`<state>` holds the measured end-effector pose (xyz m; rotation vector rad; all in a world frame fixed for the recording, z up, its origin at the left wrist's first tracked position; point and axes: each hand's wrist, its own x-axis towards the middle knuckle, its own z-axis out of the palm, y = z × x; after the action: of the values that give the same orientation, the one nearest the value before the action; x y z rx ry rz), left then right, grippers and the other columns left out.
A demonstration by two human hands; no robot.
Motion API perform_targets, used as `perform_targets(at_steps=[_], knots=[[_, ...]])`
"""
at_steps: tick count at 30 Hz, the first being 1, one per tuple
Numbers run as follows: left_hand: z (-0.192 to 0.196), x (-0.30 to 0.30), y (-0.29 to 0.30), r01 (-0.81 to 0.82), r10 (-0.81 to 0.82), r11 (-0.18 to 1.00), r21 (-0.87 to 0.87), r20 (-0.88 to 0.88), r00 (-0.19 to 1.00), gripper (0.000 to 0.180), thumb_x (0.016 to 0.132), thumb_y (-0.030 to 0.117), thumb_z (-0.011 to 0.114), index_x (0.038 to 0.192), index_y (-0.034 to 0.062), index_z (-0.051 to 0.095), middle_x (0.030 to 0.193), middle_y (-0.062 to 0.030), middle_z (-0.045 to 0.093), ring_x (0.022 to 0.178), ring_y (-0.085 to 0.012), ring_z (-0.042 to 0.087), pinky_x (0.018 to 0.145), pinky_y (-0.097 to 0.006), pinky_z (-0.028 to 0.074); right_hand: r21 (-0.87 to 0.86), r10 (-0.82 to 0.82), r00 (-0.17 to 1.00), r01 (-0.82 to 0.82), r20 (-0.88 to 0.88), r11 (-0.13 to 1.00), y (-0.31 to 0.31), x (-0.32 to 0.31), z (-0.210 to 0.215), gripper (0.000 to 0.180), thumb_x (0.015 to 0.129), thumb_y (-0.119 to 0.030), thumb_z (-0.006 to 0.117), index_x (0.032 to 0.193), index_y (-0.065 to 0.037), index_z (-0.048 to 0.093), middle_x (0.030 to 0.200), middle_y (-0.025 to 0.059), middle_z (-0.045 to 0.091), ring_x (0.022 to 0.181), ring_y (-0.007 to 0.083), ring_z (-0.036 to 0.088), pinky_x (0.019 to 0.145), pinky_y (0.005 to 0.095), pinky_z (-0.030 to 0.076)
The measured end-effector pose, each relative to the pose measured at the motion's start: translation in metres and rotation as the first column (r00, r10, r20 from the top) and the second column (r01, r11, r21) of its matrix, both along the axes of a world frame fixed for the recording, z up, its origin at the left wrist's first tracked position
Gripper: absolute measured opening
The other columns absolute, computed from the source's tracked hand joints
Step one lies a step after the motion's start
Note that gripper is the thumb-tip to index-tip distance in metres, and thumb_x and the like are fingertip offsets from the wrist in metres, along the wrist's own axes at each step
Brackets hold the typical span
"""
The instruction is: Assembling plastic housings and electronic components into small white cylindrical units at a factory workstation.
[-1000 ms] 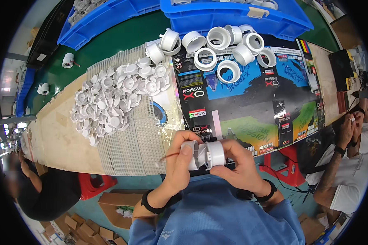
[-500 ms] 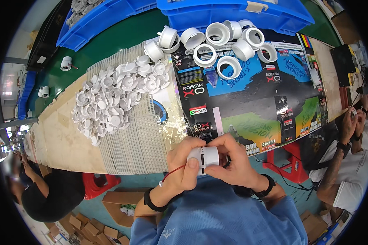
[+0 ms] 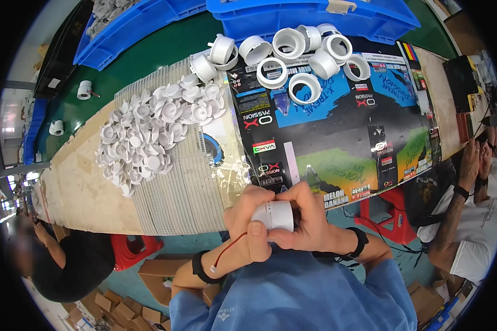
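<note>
Both hands hold a white plastic cylindrical housing (image 3: 279, 215) in front of my chest, at the table's near edge. My left hand (image 3: 244, 223) is closed round its left part, thumb pressed on the near side. My right hand (image 3: 310, 220) grips the right end, fingers bent behind it. A narrow seam with small dark marks runs round the housing between the hands. A red wire (image 3: 226, 252) with a small white connector (image 3: 213, 268) hangs out by my left hand. The inside of the housing and several fingertips are hidden.
A heap of small white caps (image 3: 152, 132) lies on a mesh mat (image 3: 174, 204) to the left. Several white plastic rings (image 3: 322, 64) stand and lie at the far side, before a blue bin (image 3: 309, 22). Printed sheeting (image 3: 342, 143) covers the table. Co-workers sit left and right.
The dark gap between the housing's two parts has closed to a thin seam. The wire and connector have swung slightly down and left. Both hands keep their grip.
</note>
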<state>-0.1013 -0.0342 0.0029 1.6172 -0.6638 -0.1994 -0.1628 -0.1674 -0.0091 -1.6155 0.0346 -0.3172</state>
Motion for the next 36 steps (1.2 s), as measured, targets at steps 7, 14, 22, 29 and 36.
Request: perform_targets(at_steps=[7, 14, 22, 29, 36], knots=[[-0.003, 0.005, 0.007, 0.004, -0.005, 1.0, -0.007, -0.167, 0.986, 0.047, 0.097, 0.038, 0.033, 0.111, -0.0028, 0.052, 0.093, -0.015, 0.057, 0.081, -0.0211, 0.06, 0.072, -0.034, 0.048, 0.165, 0.144, 0.96, -0.106, -0.242, 0.981, 0.001, 0.003, 0.01, 0.063, 0.068, -0.039, 0.084, 0.104, 0.0, 0.049, 0.074, 0.0119, 0.062, 0.062, 0.0176, 0.064, 0.053, 0.0281, 0.049], [0.024, -0.004, -0.023, -0.402, 0.189, 0.904, -0.146, -0.706, 0.683, 0.057, 0.099, 0.044, 0.025, 0.13, 0.0, 0.041, 0.12, -0.0138, 0.055, 0.109, -0.0232, 0.056, 0.092, -0.036, 0.046, -0.536, -0.181, 0.961, 0.267, 0.208, 0.801, 0.003, 0.01, 0.019, 0.066, 0.063, -0.017, 0.081, 0.12, 0.001, 0.051, 0.112, 0.0174, 0.055, 0.097, 0.0335, 0.056, 0.079, 0.0409, 0.048], [0.017, 0.011, -0.001, -0.093, 0.097, 0.976, -0.196, 0.01, 0.995, 0.08, 0.095, 0.061, 0.017, 0.096, -0.0055, 0.061, 0.099, -0.0207, 0.059, 0.093, -0.0303, 0.059, 0.082, -0.038, 0.047, -0.329, -0.036, 0.988, 0.084, 0.149, 0.941, 0.001, -0.003, 0.025, 0.063, 0.061, -0.011, 0.081, 0.115, 0.006, 0.053, 0.115, 0.0218, 0.056, 0.1, 0.035, 0.061, 0.081, 0.0382, 0.052], [0.015, 0.008, -0.001, -0.194, 0.19, 0.963, -0.186, -0.039, 0.981, 0.071, 0.098, 0.05, 0.019, 0.084, -0.0038, 0.064, 0.089, -0.019, 0.061, 0.081, -0.0278, 0.061, 0.072, -0.037, 0.049, -0.335, -0.089, 0.974, 0.156, 0.206, 0.929, 0.012, -0.003, 0.018, 0.06, 0.06, -0.01, 0.081, 0.112, 0.007, 0.055, 0.108, 0.0217, 0.058, 0.095, 0.0342, 0.063, 0.076, 0.0368, 0.054], [0.014, 0.01, -0.006, -0.201, 0.197, 0.96, -0.195, -0.042, 0.98, 0.062, 0.099, 0.041, 0.02, 0.081, -0.0024, 0.06, 0.086, -0.0179, 0.058, 0.081, -0.0259, 0.058, 0.074, -0.036, 0.048, -0.361, -0.068, 0.968, 0.155, 0.242, 0.92, 0.005, 0.003, 0.021, 0.057, 0.059, -0.01, 0.08, 0.107, 0.007, 0.056, 0.101, 0.02, 0.059, 0.087, 0.0327, 0.063, 0.071, 0.0361, 0.054]])
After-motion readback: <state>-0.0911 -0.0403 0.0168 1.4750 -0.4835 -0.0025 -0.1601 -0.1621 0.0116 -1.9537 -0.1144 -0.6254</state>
